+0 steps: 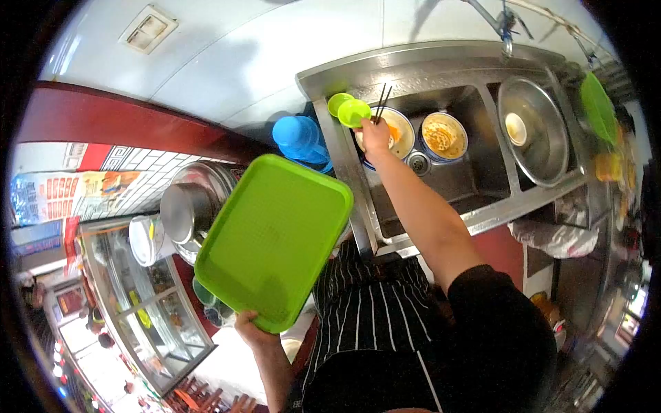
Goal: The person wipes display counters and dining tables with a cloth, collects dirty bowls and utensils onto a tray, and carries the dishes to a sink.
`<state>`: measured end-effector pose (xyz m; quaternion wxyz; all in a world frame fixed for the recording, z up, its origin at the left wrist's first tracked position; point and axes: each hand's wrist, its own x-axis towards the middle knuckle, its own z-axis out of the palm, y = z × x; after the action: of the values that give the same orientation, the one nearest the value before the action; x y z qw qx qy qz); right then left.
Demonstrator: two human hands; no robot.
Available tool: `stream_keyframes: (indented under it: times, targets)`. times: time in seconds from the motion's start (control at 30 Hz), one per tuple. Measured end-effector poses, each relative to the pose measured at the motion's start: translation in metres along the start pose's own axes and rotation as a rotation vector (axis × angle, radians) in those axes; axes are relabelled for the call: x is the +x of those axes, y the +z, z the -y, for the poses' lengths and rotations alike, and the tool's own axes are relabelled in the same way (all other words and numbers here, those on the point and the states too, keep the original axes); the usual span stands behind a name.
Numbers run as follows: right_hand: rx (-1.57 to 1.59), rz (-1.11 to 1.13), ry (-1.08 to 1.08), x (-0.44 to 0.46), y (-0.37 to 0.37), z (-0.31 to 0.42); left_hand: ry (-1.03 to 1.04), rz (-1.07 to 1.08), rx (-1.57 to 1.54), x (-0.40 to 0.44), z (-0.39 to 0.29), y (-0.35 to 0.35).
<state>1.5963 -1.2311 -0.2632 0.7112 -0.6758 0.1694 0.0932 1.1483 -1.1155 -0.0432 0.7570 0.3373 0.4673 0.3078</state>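
Leftmost, gripped at its lower edge by the left hand [255, 330], one green tray [272, 241], beside the steel sink [475, 220]. Farther right, at the sink's left edge, the right hand [375, 138], seemingly pinching one small green bowl [354, 114]; impossible to tell whether also holding the chopsticks [381, 102]. Appears to be at the step of moving used dishes from tray to sink; calls next for releasing the bowl without upsetting its neighbours. Counted rightward: one tray; two small green bowls, overlapping in view; two chopsticks; two larger food-soiled bowls, left bowl [402, 127] partly hidden, right bowl [444, 135] unobstructed; one metal basin [551, 155], containing one white bowl [515, 129].
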Motion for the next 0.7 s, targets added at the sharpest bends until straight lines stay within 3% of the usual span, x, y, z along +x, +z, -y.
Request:
stream_keyframes:
  times: [0.03,0.17,0.23,0.3,0.43,0.57,0.7]
  targets:
    - [0.091,0.044,0.105,0.009,0.014,0.005,0.005,-0.056,-0.019,-0.013,0.007,0.001]
    - [0.243,0.003,0.076,0.028,0.047,0.012,0.022,-0.239,0.035,-0.057,0.023,0.018]
    - [0.158,0.166,0.345,0.023,0.030,0.028,0.013,-0.270,0.011,-0.063,0.030,0.025]
    - [0.185,0.197,0.331,0.017,0.002,0.029,-0.011,-0.239,0.036,-0.061,0.035,0.031]
    - [0.246,0.173,0.373,-0.014,-0.111,0.027,-0.059,-0.165,0.083,-0.052,0.047,0.050]
    - [0.259,-0.032,0.353,-0.027,-0.258,0.051,-0.083,-0.062,0.054,-0.044,0.062,0.101]
    - [0.342,-0.128,0.360,0.026,-0.404,0.082,-0.099,0.072,0.052,-0.037,0.080,0.105]
